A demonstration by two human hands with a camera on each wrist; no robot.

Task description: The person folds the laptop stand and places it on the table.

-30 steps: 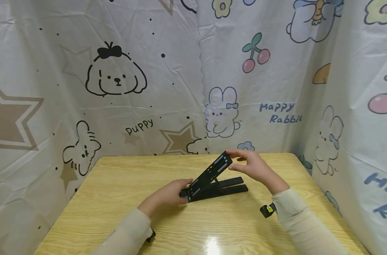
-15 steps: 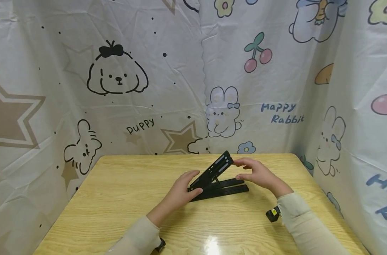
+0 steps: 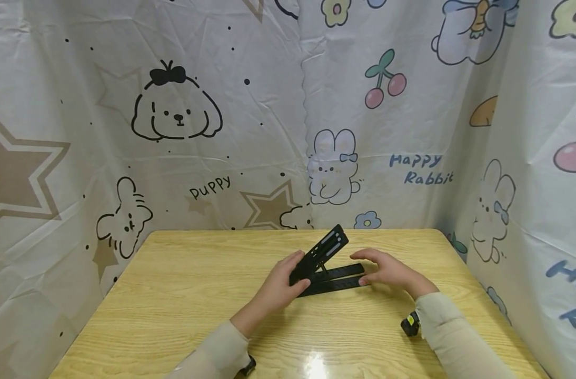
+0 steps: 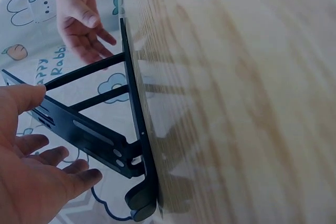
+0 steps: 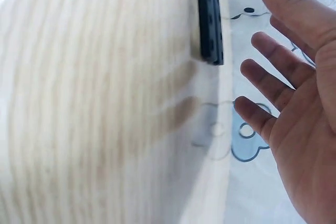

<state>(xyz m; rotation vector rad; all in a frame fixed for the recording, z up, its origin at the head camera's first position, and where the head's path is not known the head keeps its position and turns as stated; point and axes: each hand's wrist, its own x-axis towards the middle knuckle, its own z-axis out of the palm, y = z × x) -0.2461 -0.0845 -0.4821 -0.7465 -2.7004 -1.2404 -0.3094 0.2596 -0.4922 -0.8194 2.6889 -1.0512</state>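
Note:
A black folding laptop stand [image 3: 334, 285] sits on the table, its two base legs flat and its slotted upper plate [image 3: 327, 248] tilted up to the right. My left hand [image 3: 279, 284] is around the plate's lower end. In the left wrist view its thumb overlaps the plate's edge, and the loosely bent fingers [image 4: 52, 157] are spread below; contact cannot be told for sure. Struts [image 4: 100, 98] join plate and base there. By the legs' right ends hovers my right hand [image 3: 394, 275], fingers [image 5: 270, 85] apart and holding nothing in the right wrist view.
The wooden table [image 3: 198, 273] meets a cartoon-printed curtain [image 3: 259, 116] at the back, with more of that cloth on both sides. A small black device [image 3: 410, 323] is strapped at the right wrist, another [image 3: 248, 365] at the left.
My left hand has shifted right from the stand's hinged end onto the plate's lower part. My right hand has left the plate's top end and come down near the legs. The plate stays raised.

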